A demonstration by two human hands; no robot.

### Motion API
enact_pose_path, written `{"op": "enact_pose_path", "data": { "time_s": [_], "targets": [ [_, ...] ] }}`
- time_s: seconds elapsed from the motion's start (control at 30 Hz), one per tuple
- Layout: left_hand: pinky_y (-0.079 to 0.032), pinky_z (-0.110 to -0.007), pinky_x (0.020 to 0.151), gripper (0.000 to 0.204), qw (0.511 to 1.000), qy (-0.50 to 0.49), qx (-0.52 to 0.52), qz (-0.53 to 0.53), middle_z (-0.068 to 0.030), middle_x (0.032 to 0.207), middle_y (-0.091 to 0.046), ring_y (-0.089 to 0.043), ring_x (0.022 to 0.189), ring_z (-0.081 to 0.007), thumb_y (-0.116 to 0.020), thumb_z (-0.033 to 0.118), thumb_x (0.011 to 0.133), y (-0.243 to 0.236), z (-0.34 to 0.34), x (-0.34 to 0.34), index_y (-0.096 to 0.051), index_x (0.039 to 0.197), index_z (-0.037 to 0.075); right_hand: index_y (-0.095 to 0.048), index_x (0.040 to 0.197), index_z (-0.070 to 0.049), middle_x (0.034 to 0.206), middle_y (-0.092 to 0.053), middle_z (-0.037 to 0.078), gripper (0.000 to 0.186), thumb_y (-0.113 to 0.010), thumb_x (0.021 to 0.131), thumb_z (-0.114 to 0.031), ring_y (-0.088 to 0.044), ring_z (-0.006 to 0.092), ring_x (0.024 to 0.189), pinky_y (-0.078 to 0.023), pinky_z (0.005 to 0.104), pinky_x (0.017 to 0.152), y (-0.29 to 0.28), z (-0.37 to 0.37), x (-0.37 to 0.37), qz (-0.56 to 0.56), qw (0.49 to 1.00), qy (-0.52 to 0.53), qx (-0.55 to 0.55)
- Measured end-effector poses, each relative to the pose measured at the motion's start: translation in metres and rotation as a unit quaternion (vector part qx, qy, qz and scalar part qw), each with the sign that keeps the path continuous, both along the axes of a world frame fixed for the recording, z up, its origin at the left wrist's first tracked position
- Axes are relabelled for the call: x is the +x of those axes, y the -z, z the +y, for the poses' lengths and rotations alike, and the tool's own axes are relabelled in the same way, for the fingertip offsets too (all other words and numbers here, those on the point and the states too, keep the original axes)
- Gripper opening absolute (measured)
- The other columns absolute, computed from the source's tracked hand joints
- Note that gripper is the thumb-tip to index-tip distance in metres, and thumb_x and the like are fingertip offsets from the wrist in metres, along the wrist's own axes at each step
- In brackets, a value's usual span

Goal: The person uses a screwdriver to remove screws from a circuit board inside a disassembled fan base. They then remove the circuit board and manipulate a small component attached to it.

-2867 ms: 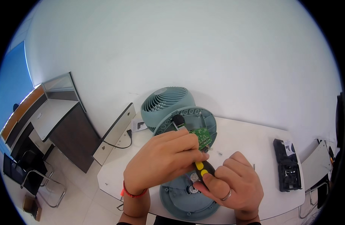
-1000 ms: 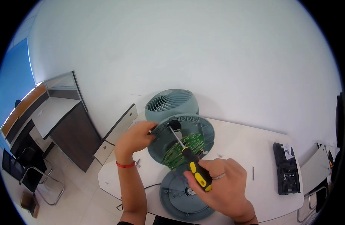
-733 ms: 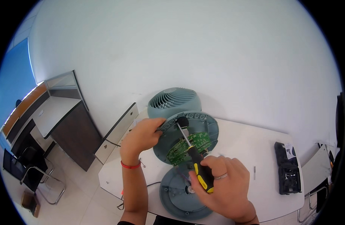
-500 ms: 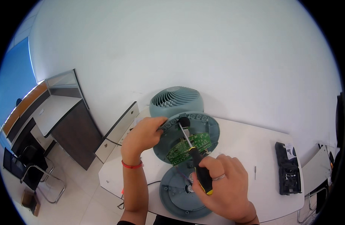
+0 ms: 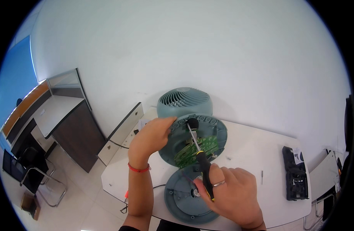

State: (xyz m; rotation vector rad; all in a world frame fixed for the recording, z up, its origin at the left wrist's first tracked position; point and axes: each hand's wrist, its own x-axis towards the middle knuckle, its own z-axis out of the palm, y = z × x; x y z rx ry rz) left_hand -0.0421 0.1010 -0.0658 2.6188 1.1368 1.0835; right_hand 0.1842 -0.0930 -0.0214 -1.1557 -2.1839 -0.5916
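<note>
The right hand's (image 5: pixel 234 192) fingers wrap a black-and-yellow screwdriver (image 5: pixel 204 165), its shaft slanting over the green circuit board (image 5: pixel 202 149) to a black round part (image 5: pixel 193 123). The left hand's (image 5: pixel 149 138) fingers grip the tilted grey-green shell (image 5: pixel 222 134) by its left rim. Below sits a round base plate (image 5: pixel 177 206); behind, the fan head (image 5: pixel 184 109) stands on the white table (image 5: pixel 273 154).

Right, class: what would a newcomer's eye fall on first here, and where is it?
Probably the bright green circuit board near the middle, at the open face of a grey-green round shell whose upper left rim the left hand holds. Leaning across it is the black-and-yellow screwdriver in the right hand. Behind the shell stands the slatted fan head.
</note>
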Motion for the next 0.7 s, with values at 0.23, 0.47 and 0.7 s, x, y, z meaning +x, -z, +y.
{"op": "enact_pose_path", "data": {
  "time_s": [0.23,0.47,0.7],
  "targets": [
    [-0.052,-0.053,0.093,0.040,0.999,0.006,-0.039,0.006,-0.0261,0.114,-0.071,-0.065,0.110,-0.0469,-0.060,-0.001,0.092,-0.004,-0.002,0.004,-0.063,0.133,-0.001,-0.060,0.098,0.001,0.064,-0.048,0.000,0.033,-0.082,0.087,-0.021,-0.053,0.0157,0.050,-0.043,0.0312,0.047,-0.002,0.001,0.008,-0.066,0.997,0.006,0.032],
    [-0.053,-0.054,0.090,0.041,1.000,0.013,-0.028,-0.004,-0.0268,0.111,-0.071,-0.065,0.107,-0.0486,-0.061,-0.002,0.091,-0.004,0.001,0.005,-0.064,0.132,-0.001,-0.058,0.098,-0.001,0.065,-0.042,0.000,0.020,-0.074,0.086,-0.004,-0.049,0.0134,0.048,-0.040,0.0303,0.044,0.009,0.008,0.018,-0.100,0.993,0.008,0.067],
    [-0.053,-0.053,0.089,0.040,1.000,0.007,-0.017,-0.020,-0.0266,0.111,-0.071,-0.065,0.106,-0.0484,-0.060,-0.004,0.090,-0.005,-0.002,0.007,-0.066,0.130,0.001,-0.061,0.093,-0.006,0.066,-0.040,-0.001,0.015,-0.074,0.087,-0.007,-0.046,0.0127,0.050,-0.036,0.0297,0.046,0.002,0.009,0.007,-0.097,0.991,-0.041,0.077]
  ]
}}
